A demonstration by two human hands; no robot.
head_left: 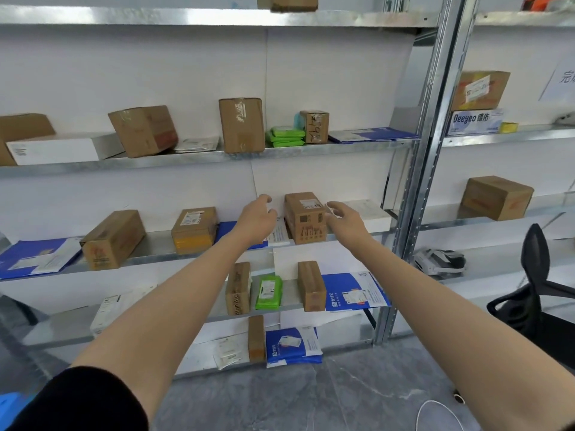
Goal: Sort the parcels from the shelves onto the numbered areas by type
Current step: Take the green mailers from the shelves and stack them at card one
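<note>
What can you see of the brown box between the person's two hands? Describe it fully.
The brown cardboard box stands upright on a metal shelf, closed, with a white label on top and black barcode print on its front. The left hand hovers beside it, apart; the right hand is at its right edge, contact unclear. A white flat parcel lies just right of it.

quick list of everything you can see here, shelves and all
metal shelves: two bays, silver, filling the view
cardboard boxes: about thirteen, brown, spread over both bays
flat envelopes: five, blue, left bay's lower four levels
soft packs: one plus a small stack, green, left bay
flat boxes: two, white, left bay
office chair: one, black, lower right
left hand: one, bare, open left of a middle-shelf box
right hand: one, bare, open right of it
</note>
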